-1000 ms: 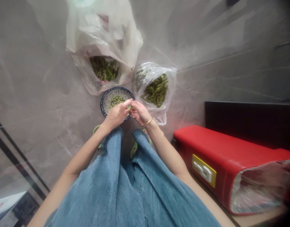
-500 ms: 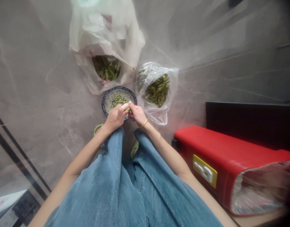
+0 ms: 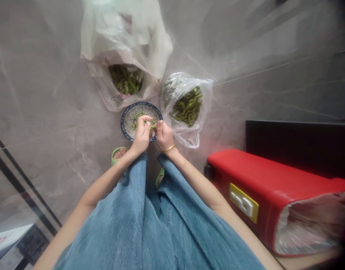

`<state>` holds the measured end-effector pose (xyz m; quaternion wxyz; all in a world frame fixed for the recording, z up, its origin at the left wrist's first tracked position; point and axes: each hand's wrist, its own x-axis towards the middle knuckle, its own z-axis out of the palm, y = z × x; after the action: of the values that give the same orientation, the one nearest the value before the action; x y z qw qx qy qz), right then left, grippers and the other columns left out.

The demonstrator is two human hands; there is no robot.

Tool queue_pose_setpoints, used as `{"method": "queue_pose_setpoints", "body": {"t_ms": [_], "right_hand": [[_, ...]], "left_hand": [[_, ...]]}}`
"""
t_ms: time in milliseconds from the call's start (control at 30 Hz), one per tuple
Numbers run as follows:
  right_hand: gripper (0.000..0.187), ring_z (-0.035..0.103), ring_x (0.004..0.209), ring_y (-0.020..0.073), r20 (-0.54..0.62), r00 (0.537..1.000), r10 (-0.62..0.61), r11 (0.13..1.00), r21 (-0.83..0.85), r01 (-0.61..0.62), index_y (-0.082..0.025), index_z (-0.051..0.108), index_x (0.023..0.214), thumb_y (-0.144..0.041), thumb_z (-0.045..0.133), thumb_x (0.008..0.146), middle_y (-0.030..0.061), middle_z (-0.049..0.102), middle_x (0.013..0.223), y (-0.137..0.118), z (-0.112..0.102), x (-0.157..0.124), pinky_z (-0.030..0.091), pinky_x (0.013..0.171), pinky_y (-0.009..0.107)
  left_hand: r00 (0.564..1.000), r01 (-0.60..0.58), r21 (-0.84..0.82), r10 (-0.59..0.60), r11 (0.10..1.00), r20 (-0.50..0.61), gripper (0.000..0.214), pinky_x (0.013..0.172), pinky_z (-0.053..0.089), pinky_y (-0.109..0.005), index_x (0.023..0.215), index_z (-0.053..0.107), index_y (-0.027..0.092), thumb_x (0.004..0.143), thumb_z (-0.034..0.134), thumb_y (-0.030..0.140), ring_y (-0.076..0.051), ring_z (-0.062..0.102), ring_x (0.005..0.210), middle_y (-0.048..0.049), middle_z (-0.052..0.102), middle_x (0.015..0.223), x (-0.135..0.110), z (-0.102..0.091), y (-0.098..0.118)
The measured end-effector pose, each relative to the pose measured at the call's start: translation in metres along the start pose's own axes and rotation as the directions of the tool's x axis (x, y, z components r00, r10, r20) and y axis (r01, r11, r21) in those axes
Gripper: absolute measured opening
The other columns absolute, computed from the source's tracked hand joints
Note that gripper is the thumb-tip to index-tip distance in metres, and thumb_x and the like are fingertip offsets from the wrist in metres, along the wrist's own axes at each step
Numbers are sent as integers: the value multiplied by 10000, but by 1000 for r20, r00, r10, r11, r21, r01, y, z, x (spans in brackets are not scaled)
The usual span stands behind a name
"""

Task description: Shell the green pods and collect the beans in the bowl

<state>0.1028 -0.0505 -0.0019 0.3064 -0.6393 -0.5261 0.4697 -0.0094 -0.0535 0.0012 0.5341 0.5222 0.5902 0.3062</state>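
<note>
My left hand (image 3: 142,135) and my right hand (image 3: 164,137) meet over the near right side of a blue-rimmed plate (image 3: 123,131). Between their fingertips a green edamame pod (image 3: 153,126) shows in small part. My right hand pinches it between thumb and curled fingers. The left fingers are bent around its other end, partly hidden, with the thumb close to the forefinger. Shelled green beans (image 3: 137,114) lie on the plate. To the right, a clear plastic bag (image 3: 205,98) gapes around many pods (image 3: 188,107).
Behind the plate stands a larger whitish plastic bag (image 3: 149,37) with green pods (image 3: 128,80) in its mouth. A red bin (image 3: 262,176) lies at the right beside a dark panel (image 3: 296,146). A green slipper (image 3: 113,153) and a white box (image 3: 11,238) are at the left.
My left hand has turned more upright and its thumb and forefinger have loosened. My right hand has drawn slightly back and turned, leaving a small gap between the hands.
</note>
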Motion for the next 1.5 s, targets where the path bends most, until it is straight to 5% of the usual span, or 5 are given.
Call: {"method": "queue_pose_setpoints", "body": {"t_ms": [267,633,967,1200,1500], "right_hand": [[547,463,615,148,38,968,-248,950,-184,251,-222,399,645,-642,186,922,28,481,625,13,0,16,394,646,295],[480,437,536,86,321,947,-24,1000,0,25,-157,583,660,-607,517,813,-16,545,565,16,6,24,348,555,231],[350,522,498,92,408,890,202,911,256,-324,-155,601,743,-494,679,707,-11,619,607,19,3,24,439,507,226],[228,496,410,68,543,745,387,727,318,-609,-149,556,616,-299,634,769,-19,584,508,6,-6,31,374,382,179],[207,452,373,53,503,747,435,732,285,-619,-159,515,604,-160,557,807,-39,558,474,6,-3,29,342,354,164]], "left_hand": [[926,376,-559,-315,739,206,72,419,189,-160,985,437,206,953,432,271,-35,243,383,100,249,540,16,-11,6],[738,667,-607,-498,433,456,146,367,155,-171,862,547,154,902,406,158,-48,139,334,114,199,402,26,-34,1],[991,128,28,-127,991,-42,279,618,452,-243,1188,481,181,966,381,315,-111,540,600,8,548,713,21,-21,-26],[875,-479,461,449,747,181,420,827,500,-352,1312,416,131,963,357,357,-200,625,907,-97,642,962,18,-35,-39],[932,-362,339,340,868,124,382,968,479,-341,1321,396,136,983,280,270,-191,594,1142,-139,610,1209,17,-34,-35]]}}
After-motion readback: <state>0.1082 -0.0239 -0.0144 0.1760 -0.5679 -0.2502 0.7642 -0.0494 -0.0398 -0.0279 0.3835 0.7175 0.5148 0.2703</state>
